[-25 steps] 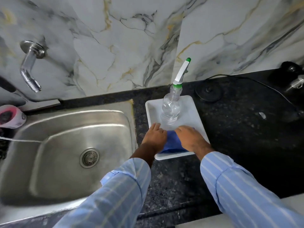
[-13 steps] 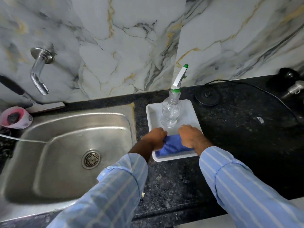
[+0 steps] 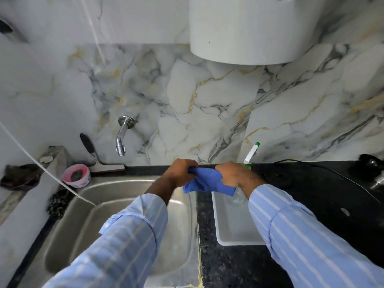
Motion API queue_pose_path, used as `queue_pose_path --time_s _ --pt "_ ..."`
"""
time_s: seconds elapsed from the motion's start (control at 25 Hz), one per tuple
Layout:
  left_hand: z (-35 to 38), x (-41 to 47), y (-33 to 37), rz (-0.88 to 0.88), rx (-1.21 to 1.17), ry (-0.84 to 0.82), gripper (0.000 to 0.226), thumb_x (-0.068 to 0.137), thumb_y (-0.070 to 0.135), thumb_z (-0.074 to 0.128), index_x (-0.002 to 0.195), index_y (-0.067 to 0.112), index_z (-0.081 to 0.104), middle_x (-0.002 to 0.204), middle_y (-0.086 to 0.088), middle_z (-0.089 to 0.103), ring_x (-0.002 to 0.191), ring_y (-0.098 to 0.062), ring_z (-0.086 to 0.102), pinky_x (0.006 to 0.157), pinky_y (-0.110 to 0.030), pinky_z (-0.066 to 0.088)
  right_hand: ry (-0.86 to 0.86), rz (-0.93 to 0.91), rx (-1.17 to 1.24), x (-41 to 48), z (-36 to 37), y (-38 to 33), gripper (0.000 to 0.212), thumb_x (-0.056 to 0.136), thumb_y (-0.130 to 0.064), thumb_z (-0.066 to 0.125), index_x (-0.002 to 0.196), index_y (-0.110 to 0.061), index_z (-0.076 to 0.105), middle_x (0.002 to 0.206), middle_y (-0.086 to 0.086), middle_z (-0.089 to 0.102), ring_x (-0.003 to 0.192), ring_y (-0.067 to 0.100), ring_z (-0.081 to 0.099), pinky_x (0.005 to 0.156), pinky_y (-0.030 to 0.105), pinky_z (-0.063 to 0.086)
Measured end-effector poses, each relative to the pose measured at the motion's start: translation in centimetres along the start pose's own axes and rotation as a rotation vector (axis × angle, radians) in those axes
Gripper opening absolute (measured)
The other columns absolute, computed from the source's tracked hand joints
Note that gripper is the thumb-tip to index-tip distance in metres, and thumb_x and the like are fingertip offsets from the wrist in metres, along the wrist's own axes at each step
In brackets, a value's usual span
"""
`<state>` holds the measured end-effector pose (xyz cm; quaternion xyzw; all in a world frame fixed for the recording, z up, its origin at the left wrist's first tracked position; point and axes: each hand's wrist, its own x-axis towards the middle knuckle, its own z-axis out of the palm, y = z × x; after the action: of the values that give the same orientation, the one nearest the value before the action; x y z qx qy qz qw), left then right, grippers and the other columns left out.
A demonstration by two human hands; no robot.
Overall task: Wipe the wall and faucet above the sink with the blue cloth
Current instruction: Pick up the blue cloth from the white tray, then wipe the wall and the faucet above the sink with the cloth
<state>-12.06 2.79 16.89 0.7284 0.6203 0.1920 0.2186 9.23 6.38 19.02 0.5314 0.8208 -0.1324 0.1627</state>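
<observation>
Blue cloth, crumpled and partly folded, is held up in the air between two hands, above the seam where a steel sink meets a dark speckled bench. The left hand has its grip clenched on the cloth's left end, fingers curled over the fabric. The right hand has its grip clenched on the right end, so the cloth hangs bunched between them with its lower edge drooping. Both arms wear light blue striped sleeves.

Behind the hands rises a marble-patterned wall, white with grey and gold veins. A chrome faucet sticks out of the wall above the sink, well to the left of the hands, its spout pointing down. The cloth touches neither the wall nor the faucet.

Below the right hand, a white tray sits on the bench just beside the sink. A clear spray bottle with a white and green nozzle stands at the tray's far end, mostly hidden behind the right hand. A pink tub rests at the sink's back left corner, with a black-handled squeegee leaning against the wall beside it. A white cylindrical appliance hangs on the wall high above. A black cable runs across the bench on the right.
</observation>
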Motion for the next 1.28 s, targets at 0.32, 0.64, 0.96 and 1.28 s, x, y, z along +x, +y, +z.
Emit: queue_pose_path --time_s 0.32,0.64,0.96,1.28 --pt "-13.9 -1.3 -7.2 -0.175 -0.203 0.428 0.034 0.073 0.015 0.083 0.103 0.016 0.067 0.09 0.0 0.071 0.079 -0.013 0.064 0.066 -0.011 0.046 0.202 -0.157 0.128 5.7 -10.8 -9.6 0.023 0.107 -0.017 0.055 0.124 -0.009 0.068 0.127 0.012 0.069 0.112 0.033 0.068 0.079 0.031 0.045" --pt "-21.2 0.5 -17.2 -0.378 -0.298 0.778 0.025 0.079 0.029 0.08 0.095 0.027 0.061 0.083 0.015 0.064 0.073 -0.003 0.061 0.063 -0.011 0.043 0.496 -0.186 0.579 14.8 -14.9 -18.7 0.042 0.097 -0.022 0.078 0.07 -0.017 0.047 0.069 -0.004 0.047 0.074 0.019 0.047 0.055 0.027 0.032" --pt "-22.4 5.5 -23.1 -0.56 -0.079 0.694 0.027 0.083 0.037 0.071 0.103 0.021 0.063 0.096 -0.002 0.07 0.086 -0.024 0.065 0.073 -0.031 0.051 0.649 -0.092 0.587 22.3 -13.6 -22.2 0.026 0.097 -0.026 0.081 0.09 -0.006 0.065 0.091 0.007 0.065 0.085 0.024 0.062 0.072 0.031 0.05" --pt "-17.2 8.9 -19.3 -0.61 0.373 0.468 0.072 0.088 0.056 0.061 0.137 0.005 0.045 0.137 -0.011 0.047 0.124 -0.028 0.048 0.09 -0.041 0.05 1.031 -0.05 -0.088 22.4 -12.6 -22.9 0.033 0.098 -0.042 0.075 0.114 -0.014 0.069 0.116 0.006 0.069 0.109 0.029 0.067 0.085 0.04 0.053"
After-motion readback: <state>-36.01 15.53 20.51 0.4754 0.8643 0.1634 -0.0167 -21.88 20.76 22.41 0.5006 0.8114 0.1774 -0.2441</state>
